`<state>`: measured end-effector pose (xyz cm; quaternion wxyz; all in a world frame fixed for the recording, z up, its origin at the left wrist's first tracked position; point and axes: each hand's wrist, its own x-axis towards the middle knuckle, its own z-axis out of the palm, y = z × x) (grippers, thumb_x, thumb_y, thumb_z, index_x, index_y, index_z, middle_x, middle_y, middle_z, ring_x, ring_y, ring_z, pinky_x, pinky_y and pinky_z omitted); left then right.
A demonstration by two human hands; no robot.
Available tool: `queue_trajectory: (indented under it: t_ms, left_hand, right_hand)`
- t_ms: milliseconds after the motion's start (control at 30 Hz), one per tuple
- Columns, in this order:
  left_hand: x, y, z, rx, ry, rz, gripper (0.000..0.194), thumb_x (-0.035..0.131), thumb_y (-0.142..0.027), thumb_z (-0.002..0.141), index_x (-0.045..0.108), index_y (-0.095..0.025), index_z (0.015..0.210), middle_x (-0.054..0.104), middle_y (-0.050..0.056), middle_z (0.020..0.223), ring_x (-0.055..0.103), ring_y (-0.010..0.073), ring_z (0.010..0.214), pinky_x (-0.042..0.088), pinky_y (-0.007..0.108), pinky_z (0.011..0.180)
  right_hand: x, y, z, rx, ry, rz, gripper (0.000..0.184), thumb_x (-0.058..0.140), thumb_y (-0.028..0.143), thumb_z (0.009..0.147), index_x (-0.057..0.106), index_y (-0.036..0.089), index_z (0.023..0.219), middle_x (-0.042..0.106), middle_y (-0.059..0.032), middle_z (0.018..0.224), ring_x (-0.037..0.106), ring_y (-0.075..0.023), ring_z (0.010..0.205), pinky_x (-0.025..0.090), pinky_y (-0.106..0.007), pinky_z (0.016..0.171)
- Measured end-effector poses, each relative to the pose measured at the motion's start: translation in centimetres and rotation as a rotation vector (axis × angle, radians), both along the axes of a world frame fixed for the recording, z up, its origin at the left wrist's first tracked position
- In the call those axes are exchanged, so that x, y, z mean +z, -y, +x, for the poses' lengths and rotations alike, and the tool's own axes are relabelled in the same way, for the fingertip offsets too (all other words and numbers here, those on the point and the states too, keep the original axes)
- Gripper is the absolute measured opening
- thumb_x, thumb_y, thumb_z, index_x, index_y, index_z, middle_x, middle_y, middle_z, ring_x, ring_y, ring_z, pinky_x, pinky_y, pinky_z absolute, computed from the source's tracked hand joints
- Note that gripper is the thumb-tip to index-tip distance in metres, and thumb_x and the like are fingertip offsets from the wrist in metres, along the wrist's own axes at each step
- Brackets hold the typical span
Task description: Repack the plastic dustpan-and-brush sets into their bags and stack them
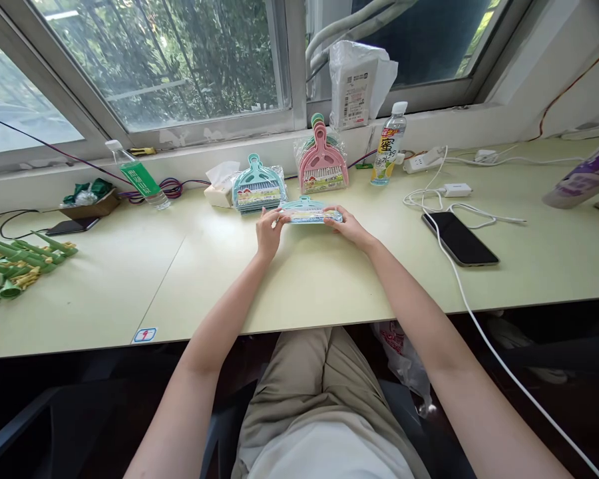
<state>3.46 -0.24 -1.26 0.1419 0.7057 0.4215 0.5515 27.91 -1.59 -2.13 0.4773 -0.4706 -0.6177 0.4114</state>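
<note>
A light-blue mini dustpan and brush set (310, 214) in clear wrapping is held between both hands above the desk, its front edge toward me. My left hand (269, 233) grips its left end, thumb and fingers closed on the wrapping. At the right end, my right hand (350, 227) has its fingers closed on the package too. Just behind to the left lies a stack of similar blue dustpan sets (259, 185). Pink dustpan sets (323, 163), with green ones behind, lean against the window sill.
Left of the stack are a tissue pack (221, 189) and a green-labelled bottle (138, 174). A drink bottle (389, 143) stands at the back right. A phone (460, 238) and a white cable (454, 266) lie right. Green plastic pieces (20, 263) cover the far left.
</note>
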Motion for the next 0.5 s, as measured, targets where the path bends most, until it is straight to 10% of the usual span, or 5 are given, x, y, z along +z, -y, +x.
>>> queue_trajectory:
  t_ms: [200, 500]
  left_hand:
    - [0.4, 0.6, 0.5, -0.024, -0.018, 0.045, 0.033, 0.061, -0.047, 0.088, 0.065, -0.026, 0.063, 0.065, 0.002, 0.071, 0.057, 0.0225, 0.084, 0.042, 0.039, 0.096]
    - [1.7, 2.0, 1.5, -0.056, 0.002, 0.000, 0.048, 0.054, -0.061, 0.089, 0.065, -0.025, 0.060, 0.060, 0.003, 0.066, 0.050, 0.0217, 0.078, 0.042, 0.036, 0.084]
  right_hand:
    - [0.3, 0.3, 0.4, 0.013, -0.026, -0.059, 0.055, 0.077, 0.065, 0.068, 0.074, 0.027, 0.107, 0.066, -0.0058, 0.124, 0.061, -0.0228, 0.103, 0.056, -0.035, 0.083]
    - [-0.1, 0.2, 0.3, 0.031, -0.230, -0.134, 0.058, 0.082, 0.066, 0.057, 0.080, 0.020, 0.092, 0.074, -0.0073, 0.112, 0.062, -0.0280, 0.116, 0.049, -0.040, 0.100]
